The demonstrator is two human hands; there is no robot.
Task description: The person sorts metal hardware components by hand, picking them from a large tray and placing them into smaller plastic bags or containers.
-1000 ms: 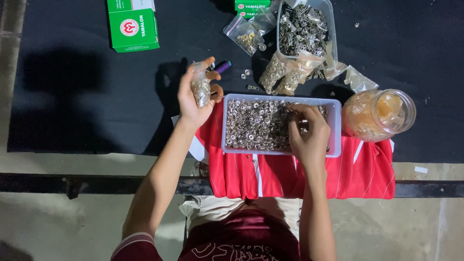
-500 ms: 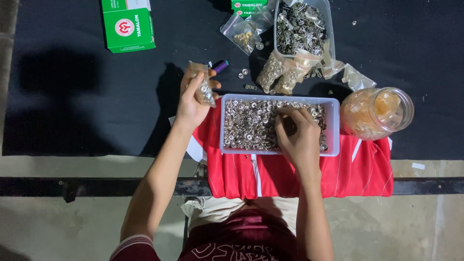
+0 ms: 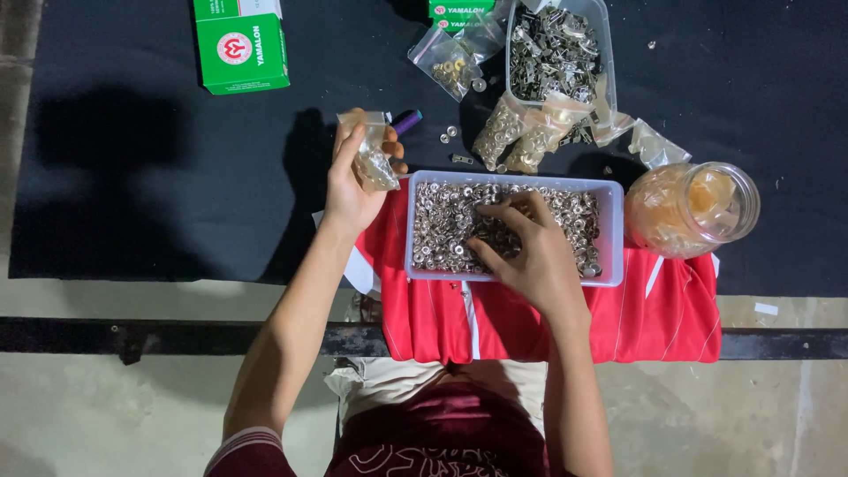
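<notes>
Shiny metal eyelets point(image 3: 442, 230) in translucent plastic tray point(image 3: 609, 231); matt red cloth point(image 3: 671, 322).

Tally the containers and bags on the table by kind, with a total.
Clear plastic tubs of metal parts: 2, near tub and far tub
Plastic jar: 1
Green cartons: 2, one whole, one cut off at the top edge
Small clear bags: about 6, one in the left hand
Total: about 11
</notes>
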